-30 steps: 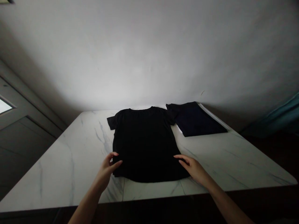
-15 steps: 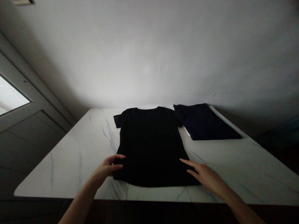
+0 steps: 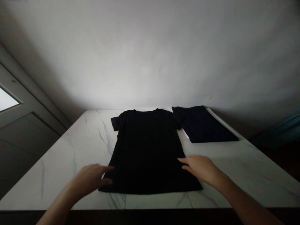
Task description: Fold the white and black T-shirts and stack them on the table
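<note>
A black short-sleeved T-shirt (image 3: 147,150) lies spread flat, its neckline toward the wall and its hem toward me. At its lower left edge is my left hand (image 3: 93,178), thumb and fingers apart over the cloth, gripping nothing that I can see. My right hand (image 3: 199,167) is at the lower right edge, fingers stretched over the fabric with the thumb apart. The shirt's right sleeve reaches the edge of a folded dark navy cloth (image 3: 206,125), which lies farther back on the right.
The shirt rests on a white marble-patterned table (image 3: 58,165) that stands against a pale wall (image 3: 140,56). Something white (image 3: 217,117) shows along the right edge of the navy cloth. A grey door (image 3: 25,134) with a bright pane is at the left.
The shirt's lower left corner has spread outward to the left, and its hem is now wider. My left hand has moved left and nearer to me; my right hand has shifted slightly. The view has tilted a little.
</note>
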### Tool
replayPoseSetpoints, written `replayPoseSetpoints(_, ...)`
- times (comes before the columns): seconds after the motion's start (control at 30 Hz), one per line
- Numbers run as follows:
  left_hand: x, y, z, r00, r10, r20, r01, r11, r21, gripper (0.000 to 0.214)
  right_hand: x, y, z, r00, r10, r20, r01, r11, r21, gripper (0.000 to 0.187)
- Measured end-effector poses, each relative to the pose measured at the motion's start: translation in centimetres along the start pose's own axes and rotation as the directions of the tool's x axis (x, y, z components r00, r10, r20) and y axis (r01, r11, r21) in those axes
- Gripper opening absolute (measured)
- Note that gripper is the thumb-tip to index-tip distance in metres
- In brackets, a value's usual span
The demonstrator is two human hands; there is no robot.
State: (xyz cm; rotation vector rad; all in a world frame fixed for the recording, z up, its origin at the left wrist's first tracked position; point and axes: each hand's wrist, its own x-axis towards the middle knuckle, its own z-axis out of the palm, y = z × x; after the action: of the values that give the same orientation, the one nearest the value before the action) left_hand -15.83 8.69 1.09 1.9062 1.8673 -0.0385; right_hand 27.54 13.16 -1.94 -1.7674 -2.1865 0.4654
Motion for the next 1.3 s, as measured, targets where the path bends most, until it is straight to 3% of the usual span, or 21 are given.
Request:
replayPoseSetpoints(0.07, 4.1, 3.9, -0.3, 0.981, 0.145, -0.125, -0.134, 0.987, 0.092, 0.040, 4.3, -4.4, 0.0, 0.993, -0.056, 0.104, 0.071, 0.985, -0.155, 0.031)
replayPoseSetpoints(0.13, 9.1, 8.2, 0.3, 0.919, 0.277, -0.281, -0.243, 0.958, 0.151, 0.043, 9.0, -8.5, 1.2, 0.992, -0.099, 0.078, 0.113, 0.971, -0.210, 0.038)
replayPoseSetpoints(0.2, 13.7, 11.7, 1.4, 0.893, 0.302, -0.335, -0.262, 0.951, 0.162, 0.048, 12.8, -11.2, 3.5, 0.993, -0.117, 0.003, 0.114, 0.963, -0.245, 0.045)
replayPoseSetpoints(0.27, 16.9, 13.2, 2.9, 0.884, 0.286, -0.370, -0.240, 0.956, 0.166, 0.051, 15.4, -12.0, 6.2, 0.996, -0.079, -0.051, 0.064, 0.967, -0.248, 0.050)
replayPoseSetpoints(0.33, 18.6, 12.8, 4.3, 0.874, 0.270, -0.405, -0.207, 0.959, 0.194, 0.052, 16.7, -11.3, 8.6, 0.998, -0.037, -0.050, 0.024, 0.970, -0.241, 0.053)
replayPoseSetpoints(0.43, 19.2, 10.0, 5.6, 0.842, 0.276, -0.464, -0.166, 0.950, 0.265, 0.052, 17.0, -8.8, 10.2, 0.999, -0.015, -0.036, 0.005, 0.968, -0.250, 0.058)
replayPoseSetpoints(0.57, 18.6, 6.1, 5.4, 0.834, 0.198, -0.515, -0.059, 0.960, 0.274, 0.053, 16.4, -5.5, 9.3, 0.998, 0.044, -0.050, -0.056, 0.962, -0.268, 0.060)
replayPoseSetpoints(0.7, 18.3, 4.2, 4.7, 0.837, 0.098, -0.538, 0.042, 0.970, 0.241, 0.058, 15.9, -3.0, 8.0, 0.987, 0.136, -0.088, -0.156, 0.943, -0.295, 0.060)
replayPoseSetpoints(0.9, 18.2, 4.2, 4.6, 0.838, 0.047, -0.543, 0.089, 0.971, 0.222, 0.059, 15.8, -2.3, 7.8, 0.979, 0.164, -0.123, -0.194, 0.934, -0.300, 0.061)
replayPoseSetpoints(1.17, 18.0, 4.0, 4.6, 0.836, 0.071, -0.544, 0.097, 0.957, 0.274, 0.058, 15.6, -2.5, 7.8, 0.978, 0.159, -0.133, -0.192, 0.934, -0.301, 0.060)
replayPoseSetpoints(1.3, 18.8, 5.3, 4.1, 0.846, 0.043, -0.531, 0.134, 0.947, 0.290, 0.057, 17.0, -3.7, 7.8, 0.971, 0.211, -0.115, -0.237, 0.926, -0.293, 0.061)
